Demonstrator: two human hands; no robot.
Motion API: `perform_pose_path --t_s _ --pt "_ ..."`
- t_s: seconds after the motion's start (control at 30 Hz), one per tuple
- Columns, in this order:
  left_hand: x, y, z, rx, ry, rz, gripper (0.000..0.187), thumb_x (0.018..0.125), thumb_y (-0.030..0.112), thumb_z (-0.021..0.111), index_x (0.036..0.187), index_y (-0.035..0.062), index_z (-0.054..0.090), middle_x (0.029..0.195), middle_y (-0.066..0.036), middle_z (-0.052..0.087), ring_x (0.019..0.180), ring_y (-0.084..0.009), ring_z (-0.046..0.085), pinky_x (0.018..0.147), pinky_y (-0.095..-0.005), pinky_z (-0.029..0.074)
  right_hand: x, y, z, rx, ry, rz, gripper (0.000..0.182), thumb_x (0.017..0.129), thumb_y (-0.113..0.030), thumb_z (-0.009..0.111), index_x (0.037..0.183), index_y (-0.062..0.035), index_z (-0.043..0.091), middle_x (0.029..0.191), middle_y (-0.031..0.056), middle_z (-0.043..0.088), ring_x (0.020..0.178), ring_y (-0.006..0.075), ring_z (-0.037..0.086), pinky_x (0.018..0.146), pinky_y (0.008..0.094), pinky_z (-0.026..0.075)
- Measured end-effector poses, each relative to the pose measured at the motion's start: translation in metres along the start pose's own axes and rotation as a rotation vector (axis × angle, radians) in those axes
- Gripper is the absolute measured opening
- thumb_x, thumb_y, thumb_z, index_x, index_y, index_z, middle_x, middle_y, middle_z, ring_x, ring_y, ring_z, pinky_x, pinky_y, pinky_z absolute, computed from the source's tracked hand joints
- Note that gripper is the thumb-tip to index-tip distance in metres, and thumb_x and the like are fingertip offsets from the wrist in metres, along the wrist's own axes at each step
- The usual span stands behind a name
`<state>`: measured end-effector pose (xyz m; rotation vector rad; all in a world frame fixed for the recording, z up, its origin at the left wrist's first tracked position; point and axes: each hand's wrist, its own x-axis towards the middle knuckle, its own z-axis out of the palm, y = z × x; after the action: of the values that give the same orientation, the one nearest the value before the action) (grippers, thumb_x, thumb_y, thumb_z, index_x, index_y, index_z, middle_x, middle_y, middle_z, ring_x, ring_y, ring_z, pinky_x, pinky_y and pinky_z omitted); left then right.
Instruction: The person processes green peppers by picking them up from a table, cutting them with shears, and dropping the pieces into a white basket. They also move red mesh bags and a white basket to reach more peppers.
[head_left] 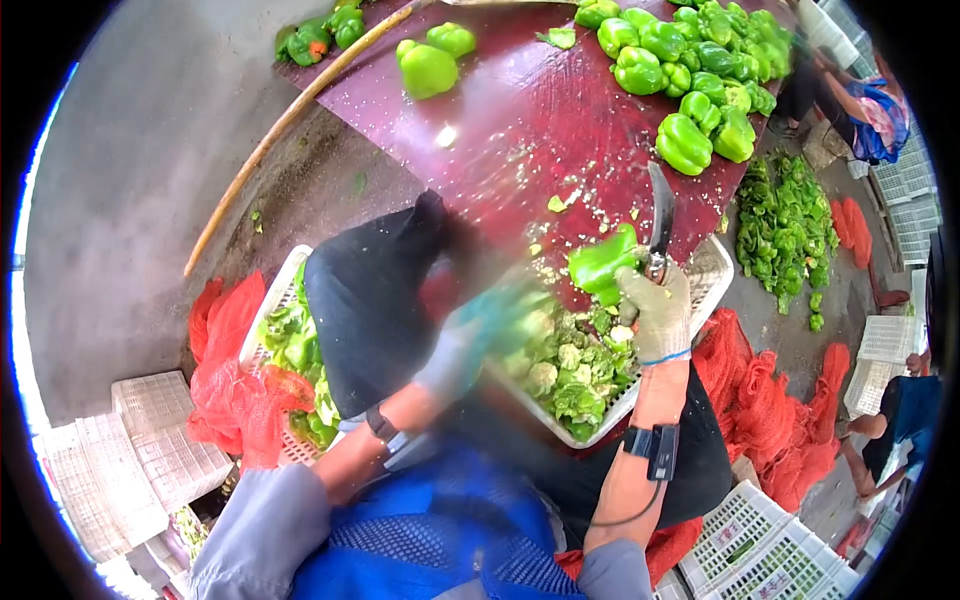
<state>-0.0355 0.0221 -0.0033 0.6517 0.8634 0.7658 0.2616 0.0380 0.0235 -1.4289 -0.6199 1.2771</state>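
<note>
My right hand (pixel 660 308), in a pale glove, is closed around a knife (pixel 662 210) whose curved blade points up and away from me. A green bell pepper (pixel 604 264) is held against the fingers of that same hand. Below it, a white plastic crate (pixel 706 282) between my legs holds cut pepper cores and trimmings (pixel 575 375). My left hand (pixel 462 345), also gloved, is over the crate's left side. Blur smears its fingers, so I cannot see whether they grip anything.
Whole green peppers (pixel 690 50) are heaped on the dark red board (pixel 520 130), with seeds scattered nearby. A long wooden stick (pixel 290 115) crosses its left edge. Red mesh bags (pixel 765 400) lie at both sides. Another crate (pixel 290 265) sits left; people (pixel 895 430) are at right.
</note>
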Motion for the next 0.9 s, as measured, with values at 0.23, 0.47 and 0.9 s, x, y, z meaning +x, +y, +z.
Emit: perform_pose_path --t_s 0.23,0.47,0.9 --pt "0.018 -0.009 0.023 0.791 0.135 0.434 0.059 0.107 0.016 0.075 0.161 0.0004 0.057 0.153 -0.019 0.069 0.134 -0.0343 0.071 0.113 -0.0425 0.057 0.005 0.010 0.006 -0.018 0.079 0.078 0.019 0.096 -0.009 0.085 0.111 -0.0054 0.075 0.073 -0.0005 0.062 0.050 0.0099 0.053 0.045 0.0285 0.040" --pt "0.025 0.007 0.043 1.508 0.023 0.854 0.070 0.095 0.022 0.087 0.158 0.0036 0.060 0.153 -0.026 0.065 0.136 -0.0475 0.066 0.109 -0.0514 0.059 -0.042 -0.020 0.032 0.190 -0.008 0.325 0.012 0.098 -0.011 0.082 0.110 -0.0097 0.079 0.079 -0.0056 0.067 0.057 0.0051 0.056 0.050 0.0243 0.040" --pt "0.004 0.023 0.039 0.023 -0.003 -0.081 0.033 0.119 0.031 0.066 0.142 0.0085 0.073 0.116 0.002 0.073 0.087 -0.0146 0.075 0.081 -0.0375 0.069 -0.071 0.032 0.006 -0.065 0.207 -0.015 0.024 0.104 -0.024 0.081 0.115 -0.0031 0.075 0.073 0.0007 0.064 0.047 0.0097 0.053 0.041 0.0285 0.037"
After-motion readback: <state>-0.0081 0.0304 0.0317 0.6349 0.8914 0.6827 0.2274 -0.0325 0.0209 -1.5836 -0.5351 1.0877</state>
